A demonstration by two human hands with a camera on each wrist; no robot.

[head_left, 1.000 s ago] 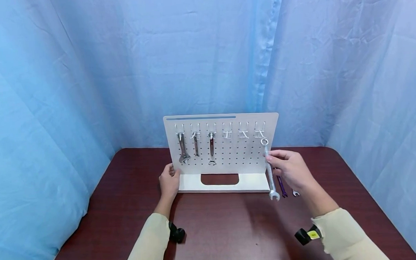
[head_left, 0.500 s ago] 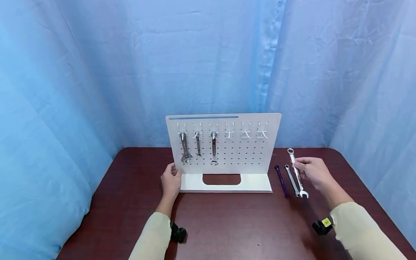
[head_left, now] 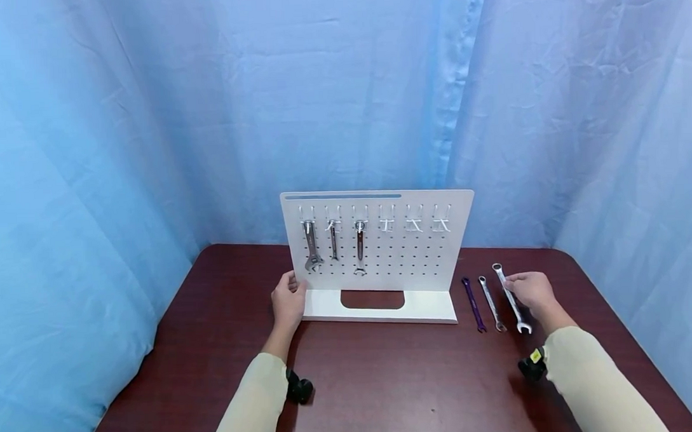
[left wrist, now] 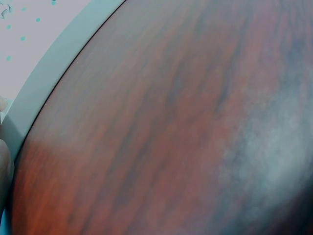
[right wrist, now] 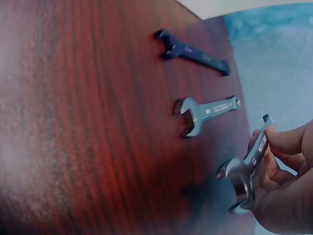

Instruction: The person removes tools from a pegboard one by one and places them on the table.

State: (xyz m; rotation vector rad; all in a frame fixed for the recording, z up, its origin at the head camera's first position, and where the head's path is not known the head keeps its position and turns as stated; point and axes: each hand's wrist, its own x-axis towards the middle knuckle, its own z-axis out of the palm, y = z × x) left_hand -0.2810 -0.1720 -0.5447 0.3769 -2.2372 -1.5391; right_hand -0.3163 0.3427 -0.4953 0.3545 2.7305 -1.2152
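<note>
My right hand (head_left: 533,291) pinches the shaft of a silver combination wrench (head_left: 512,300), low over the table at the right. In the right wrist view this wrench (right wrist: 258,152) has its open end toward the camera, thumb and fingers on its shaft. To its left lie a smaller silver combination wrench (head_left: 491,304) and a purple wrench (head_left: 474,304). My left hand (head_left: 288,300) grips the lower left edge of a white pegboard (head_left: 408,281). An adjustable wrench (head_left: 311,246) and two combination wrenches hang from the board's left hooks. Only fingertips (left wrist: 6,161) show in the left wrist view.
Three hooks (head_left: 413,223) on the board's right half hold nothing. The pegboard's base (head_left: 429,307) stands on the dark red wooden table (head_left: 380,380). Light blue curtains (head_left: 342,114) surround the table at the back and sides.
My right hand has carried the silver combination wrench from before the board's right edge rightward and down, beside the smaller wrench. The left hand keeps its grip on the board.
</note>
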